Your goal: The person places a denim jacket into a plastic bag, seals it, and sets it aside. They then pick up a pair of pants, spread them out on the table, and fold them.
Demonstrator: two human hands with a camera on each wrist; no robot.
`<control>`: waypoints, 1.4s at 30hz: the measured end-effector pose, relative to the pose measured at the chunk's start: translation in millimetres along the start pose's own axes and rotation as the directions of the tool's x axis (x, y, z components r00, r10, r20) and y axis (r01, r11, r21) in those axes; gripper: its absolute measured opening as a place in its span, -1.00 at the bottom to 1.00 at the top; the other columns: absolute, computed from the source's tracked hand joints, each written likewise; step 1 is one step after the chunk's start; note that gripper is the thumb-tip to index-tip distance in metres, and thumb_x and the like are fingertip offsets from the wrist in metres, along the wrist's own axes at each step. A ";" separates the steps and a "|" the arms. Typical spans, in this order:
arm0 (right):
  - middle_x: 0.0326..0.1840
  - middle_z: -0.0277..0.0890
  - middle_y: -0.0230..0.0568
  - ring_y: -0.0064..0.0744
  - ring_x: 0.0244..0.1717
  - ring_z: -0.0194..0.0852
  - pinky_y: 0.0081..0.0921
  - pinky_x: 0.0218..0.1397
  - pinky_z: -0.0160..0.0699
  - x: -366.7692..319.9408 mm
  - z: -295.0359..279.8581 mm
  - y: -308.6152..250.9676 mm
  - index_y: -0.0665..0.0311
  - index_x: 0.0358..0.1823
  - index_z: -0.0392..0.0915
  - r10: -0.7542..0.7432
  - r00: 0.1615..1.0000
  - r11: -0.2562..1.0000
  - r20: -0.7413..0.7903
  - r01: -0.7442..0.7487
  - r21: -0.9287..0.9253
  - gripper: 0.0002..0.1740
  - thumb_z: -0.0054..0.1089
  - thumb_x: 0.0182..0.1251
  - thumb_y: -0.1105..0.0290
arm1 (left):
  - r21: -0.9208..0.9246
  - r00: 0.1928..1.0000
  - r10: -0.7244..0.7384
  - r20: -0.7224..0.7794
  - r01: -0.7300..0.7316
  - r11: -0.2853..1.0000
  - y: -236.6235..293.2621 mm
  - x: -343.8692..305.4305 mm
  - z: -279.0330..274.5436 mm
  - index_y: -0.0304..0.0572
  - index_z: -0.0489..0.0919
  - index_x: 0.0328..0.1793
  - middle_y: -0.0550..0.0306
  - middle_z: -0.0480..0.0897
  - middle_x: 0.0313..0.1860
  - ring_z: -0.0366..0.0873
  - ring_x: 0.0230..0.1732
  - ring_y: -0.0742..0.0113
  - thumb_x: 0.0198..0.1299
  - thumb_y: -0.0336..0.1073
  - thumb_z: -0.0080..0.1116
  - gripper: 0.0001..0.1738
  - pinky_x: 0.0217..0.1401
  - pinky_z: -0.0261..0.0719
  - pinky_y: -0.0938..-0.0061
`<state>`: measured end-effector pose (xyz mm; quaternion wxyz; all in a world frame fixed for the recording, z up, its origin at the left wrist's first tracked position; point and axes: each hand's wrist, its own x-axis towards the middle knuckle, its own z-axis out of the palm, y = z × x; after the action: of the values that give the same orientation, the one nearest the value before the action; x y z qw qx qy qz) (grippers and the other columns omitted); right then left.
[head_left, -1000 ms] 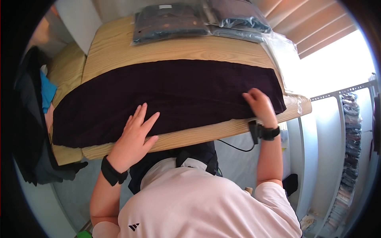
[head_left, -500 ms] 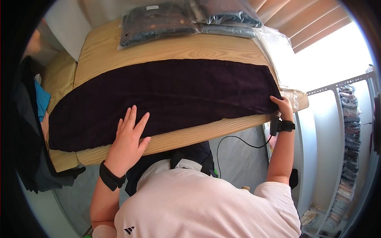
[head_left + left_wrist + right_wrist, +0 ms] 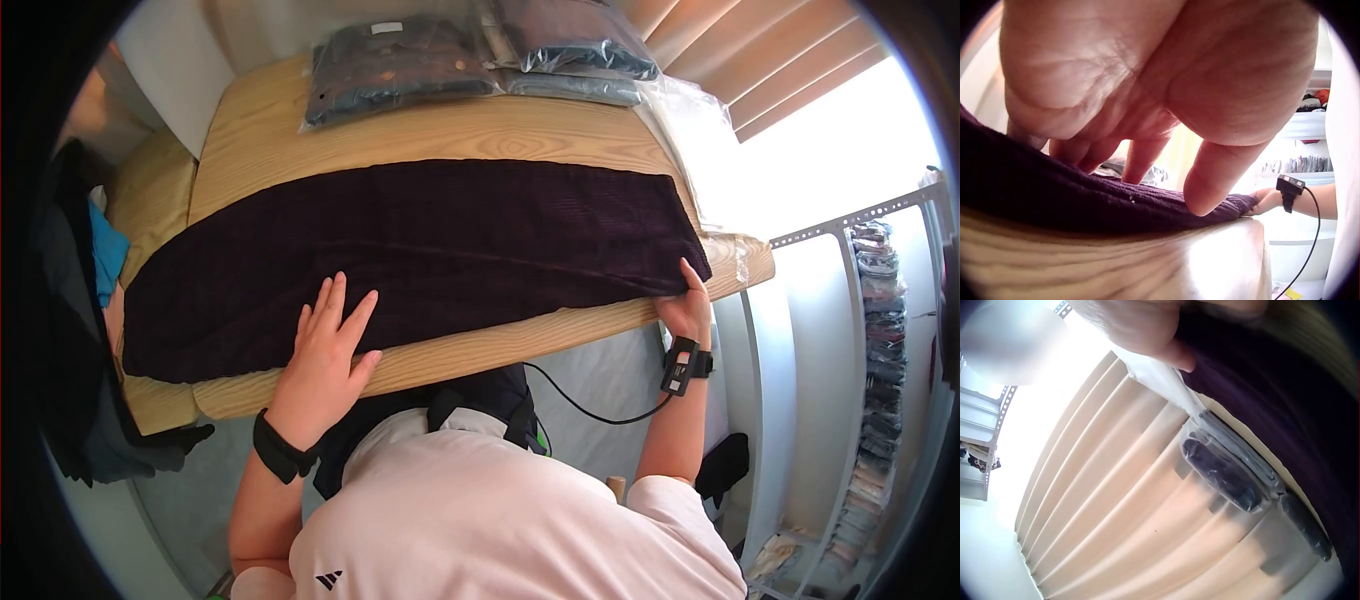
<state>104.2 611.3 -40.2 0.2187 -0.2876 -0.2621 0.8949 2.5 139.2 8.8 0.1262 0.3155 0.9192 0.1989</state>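
Observation:
Dark purple ribbed trousers [image 3: 430,235] lie folded lengthwise across the wooden table, one long side bowed outward and the right end cut straight. My left hand [image 3: 325,345] rests on their near edge, fingers spread. In the left wrist view, the left fingertips [image 3: 1200,197] touch the cloth from above. At the near right corner, my right hand [image 3: 688,308] grips the trousers' edge with the thumb on top; its other fingers are hidden beneath the cloth. In the right wrist view, the right hand [image 3: 1141,328] shows only partly, beside the purple cloth [image 3: 1260,394].
Clear bags of folded clothes [image 3: 400,65] lie along the far side of the table [image 3: 480,138]. White plastic sheets [image 3: 695,150] cover the far right corner. Dark clothes [image 3: 85,330] hang at the left. A black cable [image 3: 590,408] loops from the right wrist below the table edge.
My right hand moved right to the trousers' end, then down to the near corner, where it now grips the edge. The left hand stays spread on the cloth.

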 end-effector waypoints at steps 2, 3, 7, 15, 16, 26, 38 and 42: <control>0.17 0.46 -0.06 -0.14 0.20 0.42 -0.17 0.37 0.34 -1.4 7.8 7.4 0.39 0.13 0.38 0.031 1.000 0.999 0.004 -0.031 0.034 -0.68 0.00 0.39 0.46 | 0.008 1.000 0.000 -0.001 0.000 1.000 1.6 0.7 -0.3 -0.08 0.21 0.48 -0.25 -0.05 0.54 -0.13 0.56 -0.11 0.19 -0.28 0.15 -0.30 0.53 -0.10 0.03; 0.18 0.45 -0.06 -0.13 0.20 0.42 -0.15 0.37 0.33 -2.3 13.1 13.7 0.38 0.13 0.38 0.009 0.997 1.000 -0.082 -0.008 0.011 -0.68 0.02 0.38 0.46 | 0.013 1.000 -0.004 -0.001 0.004 1.000 2.1 1.1 0.1 -0.10 0.21 0.47 -0.27 -0.05 0.54 -0.13 0.56 -0.13 0.19 -0.28 0.15 -0.30 0.53 -0.11 0.01; 0.18 0.41 -0.02 -0.06 0.19 0.40 -0.11 0.36 0.36 -12.3 20.0 17.8 0.42 0.14 0.34 -0.040 0.999 0.999 -0.033 0.039 -0.037 -0.64 -0.03 0.30 0.61 | 0.019 1.000 -0.001 -0.012 0.001 1.000 2.8 1.0 2.0 -0.13 0.20 0.47 -0.29 -0.06 0.53 -0.14 0.56 -0.15 0.19 -0.27 0.17 -0.28 0.53 -0.11 -0.02; 0.12 0.44 -0.05 -0.17 0.18 0.40 -0.36 0.27 0.37 -18.2 19.1 31.9 0.47 0.16 0.34 -0.279 0.954 0.860 0.111 0.299 -0.414 -0.50 -0.08 0.11 0.76 | 0.039 1.000 -0.014 -0.004 0.014 0.999 5.5 1.7 1.0 -0.13 0.18 0.48 -0.31 -0.06 0.53 -0.15 0.56 -0.14 0.19 -0.27 0.16 -0.27 0.53 -0.13 -0.02; 0.14 0.44 -0.04 -0.20 0.19 0.40 -0.41 0.28 0.34 -22.6 23.1 36.2 0.48 0.18 0.34 -0.373 0.911 0.734 0.176 0.406 -0.544 -0.49 -0.07 0.12 0.74 | 0.033 1.000 -0.007 -0.008 0.007 0.999 5.1 1.5 1.2 -0.13 0.18 0.48 -0.30 -0.07 0.53 -0.15 0.56 -0.14 0.19 -0.27 0.17 -0.27 0.53 -0.13 -0.02; 0.42 0.21 -0.14 -0.18 0.47 0.07 -0.11 0.52 -0.08 -68.3 83.5 66.3 -0.07 0.31 0.36 0.199 0.650 -0.581 0.733 0.681 -0.446 -0.12 0.06 -0.16 0.75 | 0.063 1.000 -0.002 -0.018 0.003 0.998 4.9 2.4 4.8 -0.11 0.16 0.50 -0.31 -0.08 0.53 -0.16 0.56 -0.14 0.20 -0.26 0.16 -0.26 0.52 -0.13 -0.03; 0.40 0.26 -0.23 -0.22 0.45 0.12 -0.12 0.48 0.02 -65.5 111.4 84.8 -0.11 0.28 0.39 0.183 0.581 -0.583 0.793 0.714 -0.388 -0.22 0.24 -0.06 0.64 | 0.086 1.000 -0.002 -0.006 0.003 0.996 4.3 3.5 4.8 -0.11 0.13 0.51 -0.31 -0.09 0.54 -0.15 0.56 -0.16 0.21 -0.23 0.15 -0.25 0.52 -0.11 -0.04; 0.43 0.22 -0.29 -0.26 0.46 0.10 -0.15 0.49 0.03 -59.1 105.0 90.2 -0.24 0.32 0.34 0.298 0.618 -0.702 0.727 0.658 -0.271 -0.21 0.28 -0.01 0.53 | 0.082 1.000 -0.007 -0.006 0.007 0.997 4.4 3.7 4.7 -0.11 0.14 0.50 -0.31 -0.09 0.54 -0.15 0.56 -0.16 0.21 -0.23 0.15 -0.25 0.52 -0.12 -0.04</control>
<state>60.1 474.1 3.0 0.0396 0.0727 -0.9964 0.0203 3.6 146.0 6.2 0.1112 0.3167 0.9280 0.1614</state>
